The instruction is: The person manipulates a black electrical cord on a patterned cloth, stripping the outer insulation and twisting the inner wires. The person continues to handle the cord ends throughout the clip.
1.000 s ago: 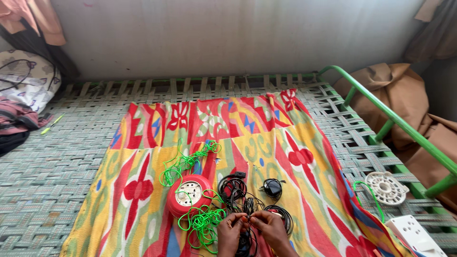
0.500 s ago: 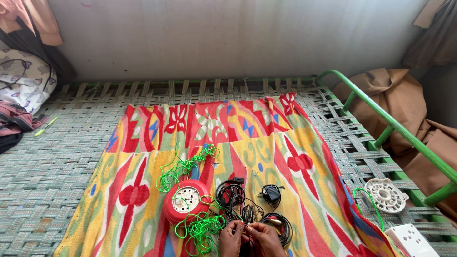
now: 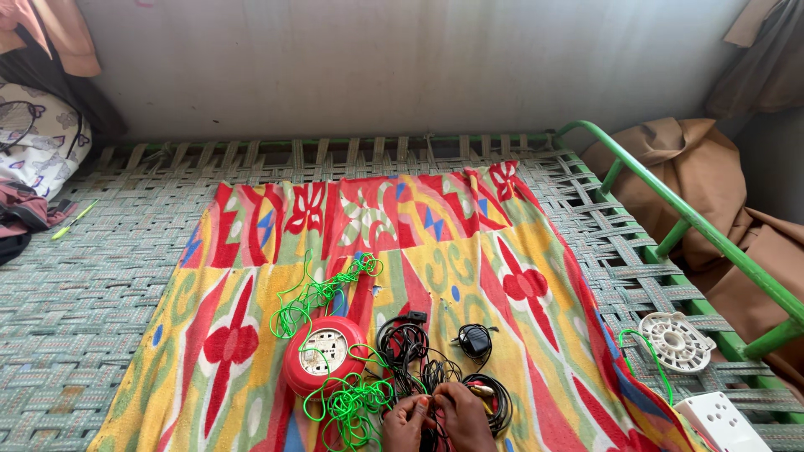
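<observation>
Both hands, left [image 3: 408, 416] and right [image 3: 459, 414], having slid down toward the frame's lower edge, pinch the black cords [image 3: 419, 364] just right of the red reel [image 3: 322, 356], its green wire [image 3: 322, 295] trailing above.

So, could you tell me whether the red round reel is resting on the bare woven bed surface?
No, the red round reel lies on the patterned cloth spread over the woven bed, beside the tangled green wire.
</observation>
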